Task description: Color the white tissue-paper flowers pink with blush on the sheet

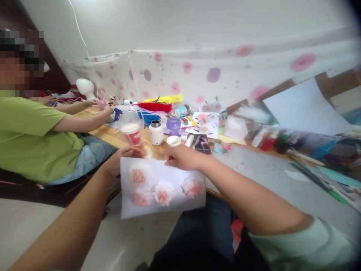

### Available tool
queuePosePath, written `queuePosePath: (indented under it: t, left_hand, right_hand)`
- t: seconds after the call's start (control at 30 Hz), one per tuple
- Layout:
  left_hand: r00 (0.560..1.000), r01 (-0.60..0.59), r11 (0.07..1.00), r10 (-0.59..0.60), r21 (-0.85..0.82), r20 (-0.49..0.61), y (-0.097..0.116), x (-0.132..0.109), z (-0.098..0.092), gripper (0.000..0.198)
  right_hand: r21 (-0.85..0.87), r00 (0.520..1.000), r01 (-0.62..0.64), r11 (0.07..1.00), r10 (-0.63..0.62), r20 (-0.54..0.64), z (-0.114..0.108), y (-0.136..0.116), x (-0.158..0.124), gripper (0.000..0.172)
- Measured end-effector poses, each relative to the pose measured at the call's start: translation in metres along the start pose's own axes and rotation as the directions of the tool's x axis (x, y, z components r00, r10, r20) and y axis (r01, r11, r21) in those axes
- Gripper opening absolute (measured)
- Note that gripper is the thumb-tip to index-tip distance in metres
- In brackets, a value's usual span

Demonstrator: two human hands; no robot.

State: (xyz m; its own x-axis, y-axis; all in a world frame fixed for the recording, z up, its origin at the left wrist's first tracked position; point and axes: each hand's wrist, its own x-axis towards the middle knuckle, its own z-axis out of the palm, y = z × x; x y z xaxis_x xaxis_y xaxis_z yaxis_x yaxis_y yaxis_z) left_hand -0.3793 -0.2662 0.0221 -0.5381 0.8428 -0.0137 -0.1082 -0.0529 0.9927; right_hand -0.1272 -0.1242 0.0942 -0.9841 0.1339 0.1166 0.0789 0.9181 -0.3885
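Note:
A white sheet of paper (172, 188) with several pink-and-white flowers printed or painted on it is held up over my lap, in front of the table's near edge. My right hand (183, 156) pinches its top edge near the middle. At the upper left corner, my left hand (121, 160) grips the same sheet, with some fingers hidden behind it. Just beyond my hands stand a small white bowl (173, 141), a white bottle without a lid (156, 133) and a plastic cup with a red-and-white label (132, 130).
To the left a co-worker in a green shirt (31, 120) handles something pink (100, 104). On the table lie blue and red craft stems (153, 107), a purple jar (173, 127), a dark card box (202, 144) and flower pictures (205, 122). Paint bottles (269, 141) stand right.

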Motion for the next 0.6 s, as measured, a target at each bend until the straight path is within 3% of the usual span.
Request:
queuePosePath:
  t: [0.1,0.2,0.37,0.5,0.6]
  left_hand:
    - [0.998,0.047,0.999,-0.047,-0.003,-0.044,-0.006,0.003,-0.008,0.038]
    - [0.990,0.017,1.000,-0.019,-0.018,-0.141,-0.006,0.002,-0.022,0.034]
    - [0.971,0.022,0.999,-0.032,-0.044,-0.238,0.001,-0.013,-0.037,0.023]
    - [0.953,0.065,0.997,-0.075,-0.043,-0.294,-0.006,-0.026,-0.037,0.020]
    - [0.932,0.081,0.996,-0.091,-0.044,-0.352,-0.023,-0.036,-0.028,0.015]
  right_hand:
    - [0.052,1.000,0.009,0.999,-0.008,-0.020,0.004,0.001,-0.004,0.009]
    - [0.049,0.999,0.012,0.999,-0.010,-0.045,0.005,0.004,-0.005,0.011]
    - [-0.170,0.957,-0.262,0.950,0.232,-0.176,0.013,0.022,-0.007,0.016]
    - [-0.191,0.954,-0.261,0.946,0.222,-0.200,0.012,0.020,-0.018,0.018]
    - [-0.087,0.931,-0.257,0.962,0.223,-0.290,-0.006,0.014,-0.037,0.015]
